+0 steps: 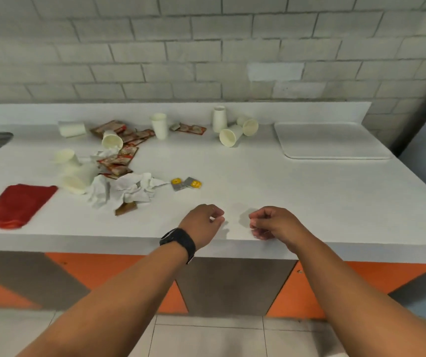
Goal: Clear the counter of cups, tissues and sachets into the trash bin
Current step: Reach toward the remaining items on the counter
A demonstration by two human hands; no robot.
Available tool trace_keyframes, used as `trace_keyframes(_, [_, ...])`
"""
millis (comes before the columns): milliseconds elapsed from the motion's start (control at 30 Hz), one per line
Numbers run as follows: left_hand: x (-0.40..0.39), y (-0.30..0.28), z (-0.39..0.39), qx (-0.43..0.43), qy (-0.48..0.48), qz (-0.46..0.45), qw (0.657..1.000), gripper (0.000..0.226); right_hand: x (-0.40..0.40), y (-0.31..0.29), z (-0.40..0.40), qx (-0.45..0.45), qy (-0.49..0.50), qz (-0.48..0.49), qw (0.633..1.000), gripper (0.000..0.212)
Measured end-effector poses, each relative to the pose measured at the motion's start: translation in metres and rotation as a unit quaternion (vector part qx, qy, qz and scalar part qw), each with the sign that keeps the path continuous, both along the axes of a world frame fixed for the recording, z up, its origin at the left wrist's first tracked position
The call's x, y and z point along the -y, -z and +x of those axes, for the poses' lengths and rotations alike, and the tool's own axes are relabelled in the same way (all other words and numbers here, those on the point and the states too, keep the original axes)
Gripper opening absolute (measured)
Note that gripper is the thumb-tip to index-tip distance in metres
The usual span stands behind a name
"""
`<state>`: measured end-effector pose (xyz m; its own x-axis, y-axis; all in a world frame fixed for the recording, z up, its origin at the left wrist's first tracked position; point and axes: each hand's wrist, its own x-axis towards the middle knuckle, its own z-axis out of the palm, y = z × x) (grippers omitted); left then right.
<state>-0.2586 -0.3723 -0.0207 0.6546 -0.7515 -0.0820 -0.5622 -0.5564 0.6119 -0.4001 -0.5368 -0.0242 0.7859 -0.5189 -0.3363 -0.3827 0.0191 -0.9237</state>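
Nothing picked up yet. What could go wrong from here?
1. No trash bin is in view, so every load probably means a carry.
2. The tipped cups by the back wall could roll if nudged.
3. Small sachets lie apart from the tissue pile and are easily missed; the red cloth might get swept along.

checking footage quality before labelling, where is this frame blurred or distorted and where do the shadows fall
Head view: motion blur smears the red cloth and the tipped paper cups at left; wide-angle distortion bows the counter edge and wall tiles; even, soft light without glare; faint shadows lie under the left hand and right hand.
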Motion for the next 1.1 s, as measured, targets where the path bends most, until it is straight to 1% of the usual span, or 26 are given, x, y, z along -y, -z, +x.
trace_keyframes(233, [-0.069,0.009,0.071,0.003,-0.054,0.016,0.998,0.028,-0.051,0.000,0.069,-0.005,-0.019,-0.014,1.000,0.016])
trace_keyframes(400, [-0.102,0.017,0.102,-0.005,-0.091,0.016,0.996,0.026,-0.073,0.009,0.096,0.006,-0.020,-0.023,1.000,0.011])
trace_keyframes(500, [-0.124,0.022,0.120,-0.004,-0.133,0.002,0.991,0.024,-0.088,0.012,0.111,0.004,-0.035,-0.037,0.999,0.009])
trace_keyframes(633, [-0.134,0.029,0.142,0.048,-0.173,0.022,0.984,0.029,-0.090,0.008,0.124,0.008,-0.033,-0.046,0.998,0.010])
trace_keyframes(733, [-0.133,0.027,0.151,0.085,-0.241,0.023,0.966,0.028,-0.087,0.007,0.135,0.016,-0.037,-0.061,0.997,0.011])
trace_keyframes(800, [-0.132,0.026,0.156,0.105,-0.272,0.025,0.956,0.035,-0.086,0.008,0.141,0.020,-0.041,-0.055,0.997,0.011])
trace_keyframes(867, [-0.128,0.026,0.167,0.104,-0.279,0.037,0.954,0.047,-0.081,0.007,0.151,0.023,-0.052,-0.048,0.997,0.010])
trace_keyframes(1000, [-0.118,0.022,0.186,0.077,-0.268,0.108,0.954,0.063,-0.065,0.004,0.173,0.033,-0.062,-0.022,0.997,0.010])
trace_keyframes(1033, [-0.114,0.022,0.189,0.074,-0.267,0.123,0.953,0.065,-0.060,0.004,0.178,0.034,-0.066,-0.028,0.997,0.009])
trace_keyframes(1100, [-0.110,0.021,0.192,0.077,-0.264,0.143,0.951,0.064,-0.053,0.003,0.187,0.033,-0.064,-0.077,0.994,0.007])
